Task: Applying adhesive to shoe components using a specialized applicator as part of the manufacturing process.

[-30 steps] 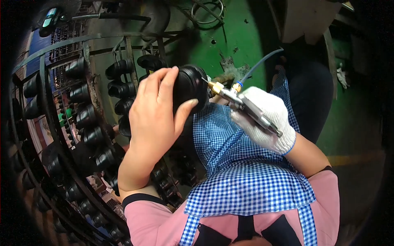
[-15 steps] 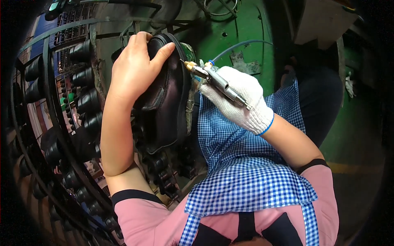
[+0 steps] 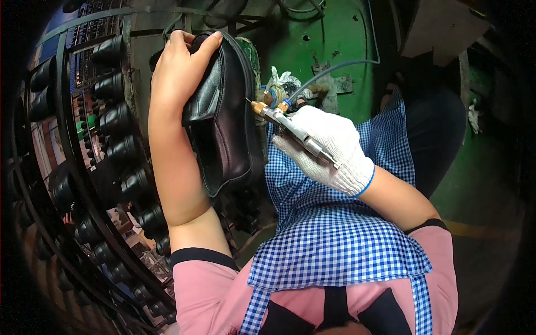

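My bare left hand (image 3: 181, 70) grips a black leather shoe (image 3: 231, 128) by its toe end, thumb over the upper and fingers on the far side. The shoe's opening faces up and its heel points toward me. In my right hand (image 3: 329, 145), covered by a white knitted glove with a blue cuff edge, is a small metal spray gun (image 3: 304, 137). Its brass nozzle with a thin needle tip points at the shoe's right side, close to the sole edge. A grey-blue air hose (image 3: 335, 67) runs from the gun's blue fitting up and to the right.
On my left stands a metal rack (image 3: 70, 123) with several rows of black shoes (image 3: 114, 117). Beyond the gun, a stained can-like object (image 3: 273, 95) with crumpled white material sits near a metal plate (image 3: 332, 84) on the green floor (image 3: 301, 50). A grey panel (image 3: 441, 28) stands upper right.
The shoe has turned and shifted slightly up and left, showing more of its opening. My left arm moved with it. The gun dropped slightly toward me, and the hose now bends differently.
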The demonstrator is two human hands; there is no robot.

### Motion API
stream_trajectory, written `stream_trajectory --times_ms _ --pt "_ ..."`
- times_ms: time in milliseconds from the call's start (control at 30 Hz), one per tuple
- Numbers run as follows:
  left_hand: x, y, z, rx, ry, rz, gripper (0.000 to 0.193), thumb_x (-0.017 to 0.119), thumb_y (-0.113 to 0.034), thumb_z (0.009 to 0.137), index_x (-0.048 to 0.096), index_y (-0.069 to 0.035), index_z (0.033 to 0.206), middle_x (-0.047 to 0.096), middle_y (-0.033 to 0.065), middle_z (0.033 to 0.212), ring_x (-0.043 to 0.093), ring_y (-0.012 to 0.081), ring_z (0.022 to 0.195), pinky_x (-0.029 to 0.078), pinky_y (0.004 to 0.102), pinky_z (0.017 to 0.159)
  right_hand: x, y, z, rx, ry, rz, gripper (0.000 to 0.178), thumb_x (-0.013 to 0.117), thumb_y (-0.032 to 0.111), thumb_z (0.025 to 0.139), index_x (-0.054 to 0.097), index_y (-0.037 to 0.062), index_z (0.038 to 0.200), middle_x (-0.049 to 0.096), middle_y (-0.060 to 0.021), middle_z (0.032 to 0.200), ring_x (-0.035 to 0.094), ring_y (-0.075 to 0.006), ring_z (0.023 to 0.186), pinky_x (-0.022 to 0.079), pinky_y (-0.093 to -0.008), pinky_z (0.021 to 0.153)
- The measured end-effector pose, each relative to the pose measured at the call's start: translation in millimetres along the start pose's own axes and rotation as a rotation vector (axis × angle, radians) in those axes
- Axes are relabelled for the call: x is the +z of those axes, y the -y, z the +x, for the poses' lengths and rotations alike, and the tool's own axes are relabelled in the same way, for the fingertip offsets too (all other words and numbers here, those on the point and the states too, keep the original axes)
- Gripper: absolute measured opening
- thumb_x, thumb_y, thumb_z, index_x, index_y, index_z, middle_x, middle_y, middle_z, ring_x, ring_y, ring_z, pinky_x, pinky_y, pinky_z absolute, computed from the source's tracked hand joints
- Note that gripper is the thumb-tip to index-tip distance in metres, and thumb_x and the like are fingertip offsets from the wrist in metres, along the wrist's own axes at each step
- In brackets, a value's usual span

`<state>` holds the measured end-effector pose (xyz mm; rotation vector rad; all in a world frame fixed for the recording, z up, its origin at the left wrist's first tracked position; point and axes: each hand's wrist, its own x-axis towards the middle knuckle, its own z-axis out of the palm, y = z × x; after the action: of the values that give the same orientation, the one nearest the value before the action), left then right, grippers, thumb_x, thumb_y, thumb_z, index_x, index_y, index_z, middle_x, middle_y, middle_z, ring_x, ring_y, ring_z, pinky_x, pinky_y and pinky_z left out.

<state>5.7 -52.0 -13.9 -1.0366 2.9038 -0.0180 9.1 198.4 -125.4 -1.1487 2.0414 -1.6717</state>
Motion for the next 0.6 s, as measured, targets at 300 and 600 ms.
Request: stream_trajectory --times_ms 300,600 --pt "4.5 8.9 3.9 -0.079 0.008 0.054 0.086 0.059 -0.071 0.082 0.06 0.003 0.124 0.066 0.022 0.125 0.063 0.0358 0.117 0.048 0.0437 0.099 -0.2 5.9 -26.8 -0.032 0.09 0.009 0.017 0.079 0.022 0.082 0.068 0.0105 0.088 0.064 -0.006 0.074 0.066 -0.026 0.063 0.054 -0.0335 0.058" --pt "6.8 11.5 5.6 -0.074 -0.018 0.031 0.086 0.06 -0.072 0.08 0.062 0.003 0.123 0.067 0.0234 0.122 0.065 0.0367 0.115 0.049 0.0441 0.099 -8.2 10.5 -46.7 -0.029 0.157 0.037 0.021 0.08 0.025 0.081 0.066 0.0112 0.089 0.064 -0.0062 0.076 0.066 -0.025 0.063 0.053 -0.0334 0.056"
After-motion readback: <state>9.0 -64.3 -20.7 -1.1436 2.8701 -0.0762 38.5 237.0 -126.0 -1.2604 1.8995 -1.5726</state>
